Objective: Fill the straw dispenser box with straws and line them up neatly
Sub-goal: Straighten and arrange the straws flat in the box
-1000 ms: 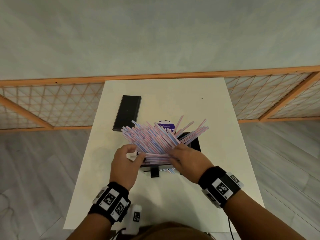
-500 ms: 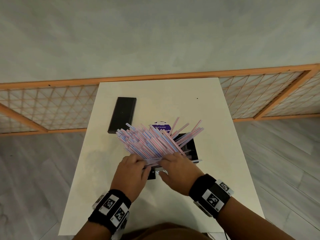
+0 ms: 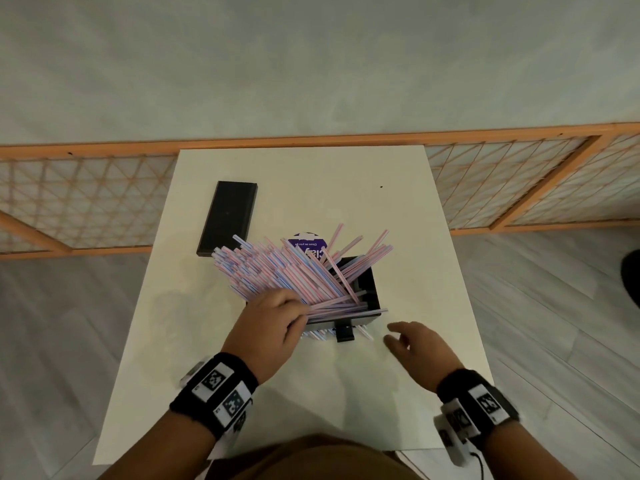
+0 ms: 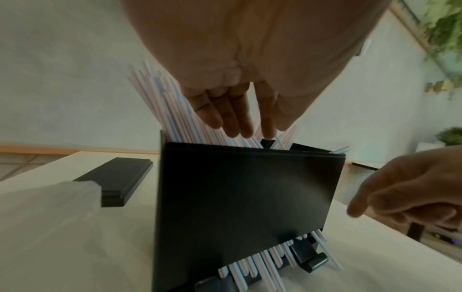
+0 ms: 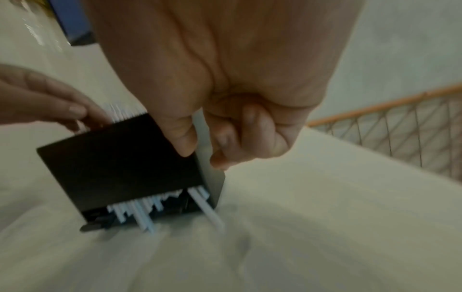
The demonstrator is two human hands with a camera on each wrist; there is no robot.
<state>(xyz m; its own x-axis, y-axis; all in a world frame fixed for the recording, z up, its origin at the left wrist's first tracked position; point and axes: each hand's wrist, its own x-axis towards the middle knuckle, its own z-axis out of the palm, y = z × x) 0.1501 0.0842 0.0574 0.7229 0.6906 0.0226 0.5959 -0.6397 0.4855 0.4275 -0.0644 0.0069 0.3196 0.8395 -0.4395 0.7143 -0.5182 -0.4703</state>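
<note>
From the head view, the left hand (image 3: pixel 268 327) lies on the near end of the fanned straws (image 3: pixel 294 268), its fingers bent down over the bundle where it enters the open top of the black dispenser box (image 3: pixel 367 289); whether it grips the straws or only presses on them cannot be told here. The right hand (image 3: pixel 417 353) hangs just right of the box's near corner, fingers loosely spread and holding nothing. Half a second ago that hand was on the straws beside the left one; it has since come off to the right, and the fan leans much as before. The box stands near the middle of the white bench (image 3: pixel 398 216), straw ends poking out at its near foot; a flat black lid (image 3: pixel 228 218) lies beyond the box to the left, and a purple-labelled round thing (image 3: pixel 306 242) shows just behind the straws. Behind the bench run an orange-framed lattice screen (image 3: pixel 519 181) and a pale wall, with grey plank floor on both sides. From the left wrist view, the left fingers (image 4: pixel 225 116) reach fairly straight down, tips touching the straws at the box's top rim (image 4: pixel 250 150), so the hand is open and pressing; the right hand (image 4: pixel 410 189) is just right of the box, apart from it. The right wrist view is blurred: the right hand's fingers (image 5: pixel 232 138) curl loosely in front of the box (image 5: pixel 120 164), empty, and contact cannot be told.
</note>
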